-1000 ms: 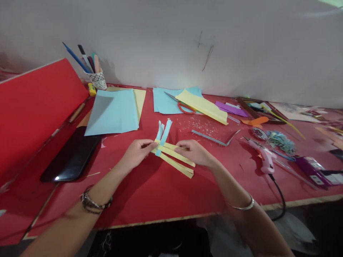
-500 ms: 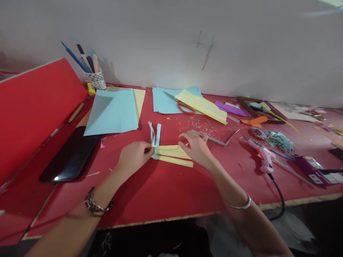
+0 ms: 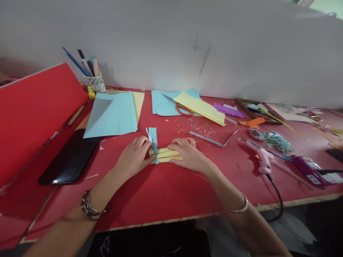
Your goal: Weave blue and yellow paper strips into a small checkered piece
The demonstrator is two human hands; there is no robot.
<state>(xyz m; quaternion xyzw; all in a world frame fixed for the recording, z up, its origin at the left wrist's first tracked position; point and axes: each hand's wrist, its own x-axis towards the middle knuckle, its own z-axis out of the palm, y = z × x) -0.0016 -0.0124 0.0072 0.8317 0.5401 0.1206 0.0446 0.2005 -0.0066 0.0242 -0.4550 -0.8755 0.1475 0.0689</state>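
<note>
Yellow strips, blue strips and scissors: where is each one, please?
Yellow strips (image 3: pixel 164 155): head view, on the uncovered stretch of the middle one.
Blue strips (image 3: pixel 155 138): head view, on the upper part of the flat one.
Scissors (image 3: pixel 172 100): head view, on the blade.

My left forearm and right forearm angle inward and forward, hands apart with backs turned up. My left hand curls its fingers, thumb pointing right. My right hand reaches leftward, fingers bent, thumb spread below them nearer me.
</note>
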